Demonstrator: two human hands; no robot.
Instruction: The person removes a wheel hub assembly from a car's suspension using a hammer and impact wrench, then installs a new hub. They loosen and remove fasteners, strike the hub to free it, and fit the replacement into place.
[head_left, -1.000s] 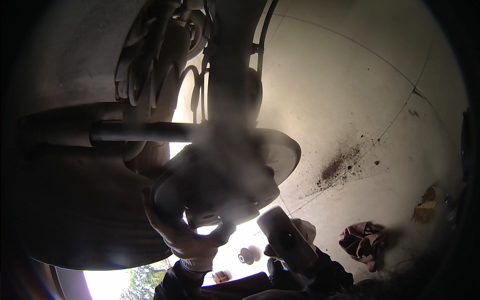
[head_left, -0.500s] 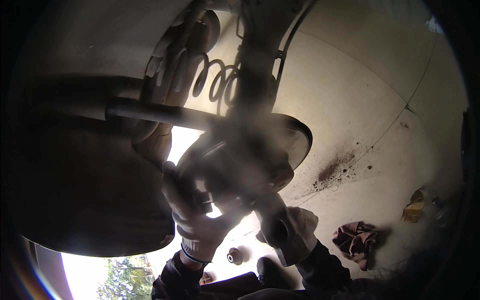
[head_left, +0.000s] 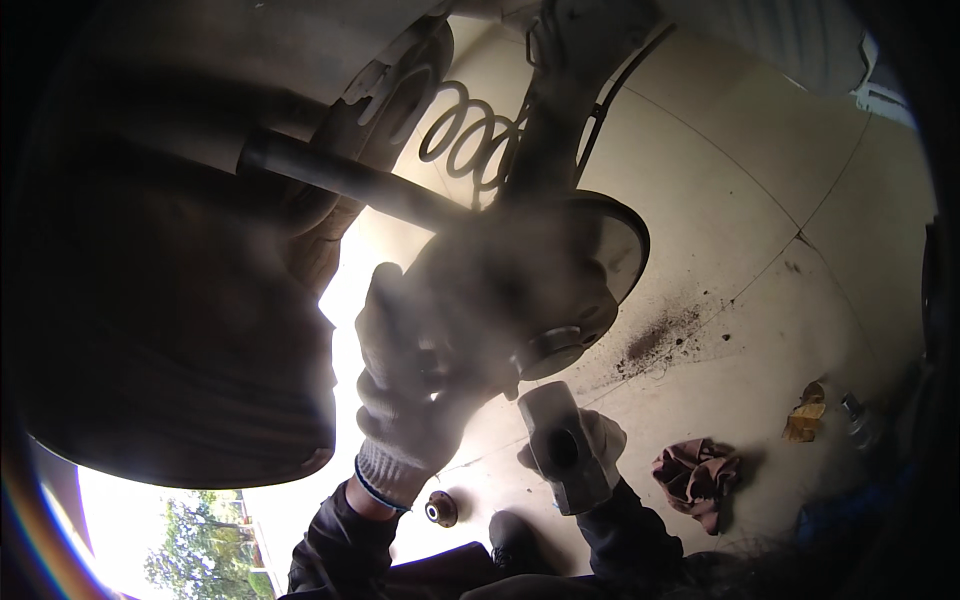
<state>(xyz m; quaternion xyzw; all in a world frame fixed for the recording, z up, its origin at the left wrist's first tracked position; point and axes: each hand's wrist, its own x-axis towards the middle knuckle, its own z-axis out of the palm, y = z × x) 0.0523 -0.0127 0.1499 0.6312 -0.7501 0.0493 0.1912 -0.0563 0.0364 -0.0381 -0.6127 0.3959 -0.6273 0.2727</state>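
My left hand [head_left: 405,400], in a pale knit glove, is at the left side of a dark wheel hub assembly [head_left: 480,290]. Its fingers curl round the hub's edge, partly lost in shadow and haze. A round metal cap-like end [head_left: 550,352] faces down at the hub's lower right. Below it, my gloved right hand [head_left: 606,437] is closed on a hammer. The hammer's heavy head [head_left: 547,408] has a dark round eye and stands apart from the hub; the handle is hidden from here. A round dished plate [head_left: 622,245] shows behind the hub.
A coil spring [head_left: 470,130] and suspension arm [head_left: 570,80] lie beyond the hub, with a dark bar [head_left: 350,185] running left. A large dark panel [head_left: 180,380] fills the left. On the floor: a brown rag [head_left: 695,480], dirt crumbs [head_left: 660,345], torn cardboard [head_left: 805,412], a flanged ring [head_left: 441,508].
The hammer in my right hand has dropped from close against the hub to a gap below it. My left hand stays on the hub. The whole view has shifted.
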